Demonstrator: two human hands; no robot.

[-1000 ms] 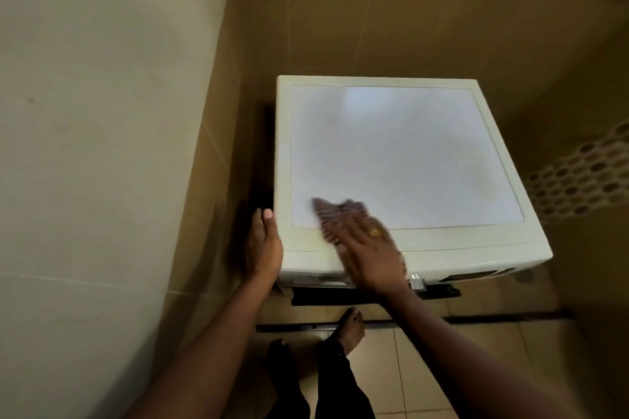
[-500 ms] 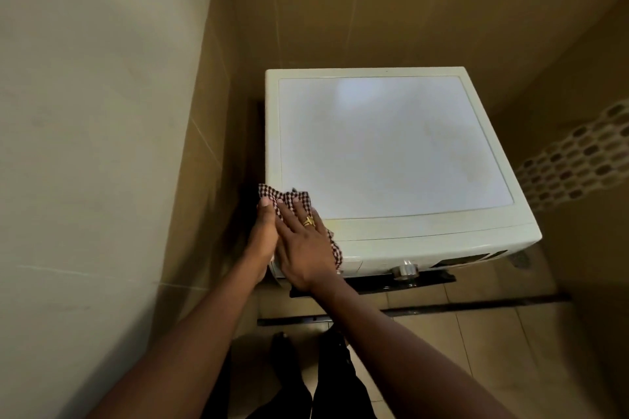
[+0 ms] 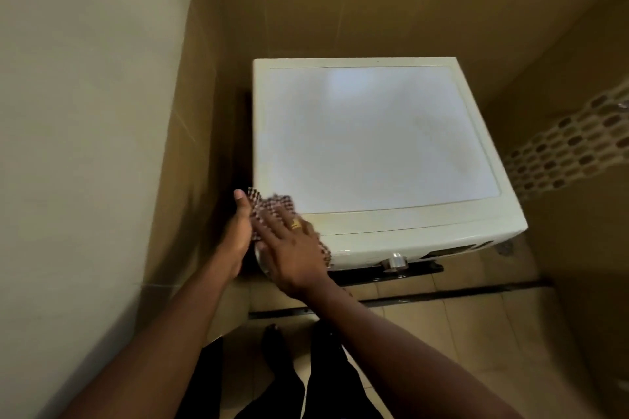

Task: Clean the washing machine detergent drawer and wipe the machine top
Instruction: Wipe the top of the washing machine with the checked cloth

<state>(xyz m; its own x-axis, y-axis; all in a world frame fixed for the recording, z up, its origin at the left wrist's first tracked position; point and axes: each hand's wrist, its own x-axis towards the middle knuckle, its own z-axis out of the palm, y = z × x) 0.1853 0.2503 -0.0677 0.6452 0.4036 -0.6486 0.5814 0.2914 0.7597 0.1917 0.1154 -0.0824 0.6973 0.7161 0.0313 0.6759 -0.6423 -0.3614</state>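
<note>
Cloth [image 3: 272,205] under flat right hand [image 3: 294,250] at machine top [image 3: 374,139] front-left corner — left hand [image 3: 238,228] straight-fingered alongside.

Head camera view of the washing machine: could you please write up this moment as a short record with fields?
Machine: white washing machine in a tiled corner, seen from above
Cloth: checked cloth on the front left corner of the top, hanging over the front edge
Right hand: right hand pressed flat on the cloth, fingers straight, ring on one finger
Left hand: left hand against the machine's left side at that corner, thumb up, fingers hidden
Knob: silver knob on the front panel, untouched
</note>
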